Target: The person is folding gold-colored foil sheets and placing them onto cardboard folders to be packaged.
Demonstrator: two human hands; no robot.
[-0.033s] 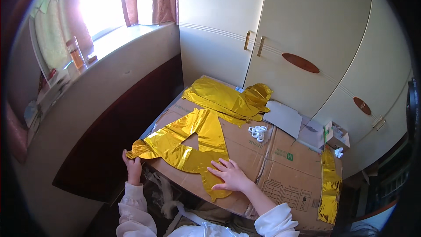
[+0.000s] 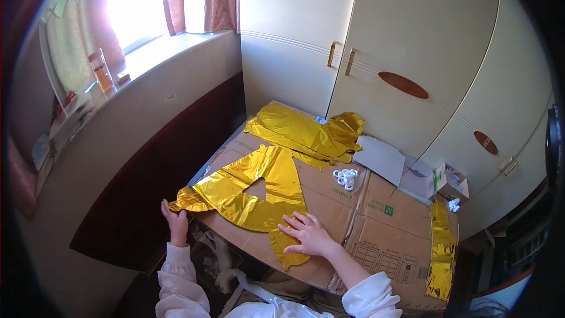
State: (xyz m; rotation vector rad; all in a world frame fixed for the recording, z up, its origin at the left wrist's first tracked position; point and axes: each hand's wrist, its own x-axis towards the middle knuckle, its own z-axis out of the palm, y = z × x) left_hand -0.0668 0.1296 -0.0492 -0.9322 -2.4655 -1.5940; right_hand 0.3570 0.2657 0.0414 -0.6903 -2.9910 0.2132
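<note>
A flat, deflated gold foil balloon with a triangular opening lies on the cardboard near its front left edge. My right hand rests palm down on its near right leg, fingers spread. At the balloon's left tip, which reaches the cardboard's edge, is my left hand. Its fingers point up beside the tip, with the thumb apart from them; the fingertips are partly hidden by the foil. More gold foil balloons are stacked flat at the far side of the cardboard.
The cardboard covers the work surface. White rings sit in a small heap; a grey sheet lies behind. At right are a small box and a gold foil strip. A cream wardrobe stands behind.
My left hand has shifted slightly left and down at the balloon's tip, and its fingers have loosened from the foil. My right hand stays where it was.
</note>
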